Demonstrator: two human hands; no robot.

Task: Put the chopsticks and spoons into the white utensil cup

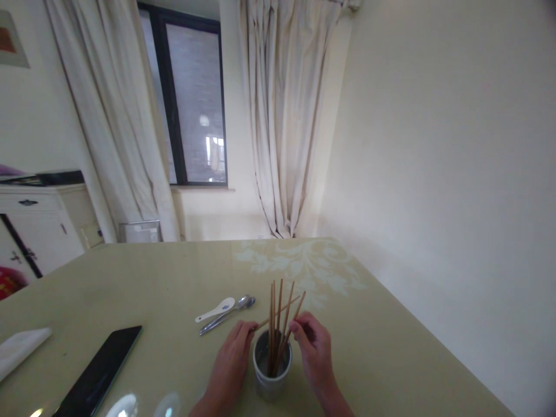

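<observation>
pale curtains (115, 110) beside a dark-framed window (197, 104)

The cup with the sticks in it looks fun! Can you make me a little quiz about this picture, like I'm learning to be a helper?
1. What stands in the cup?
A) metal spoons
B) wooden sticks
C) curtains

2. True or false: the white spoon lies on the table, outside the cup.

3. Which hand pinches the most nearly level stick?

Key:
1. B
2. True
3. The left hand
</observation>
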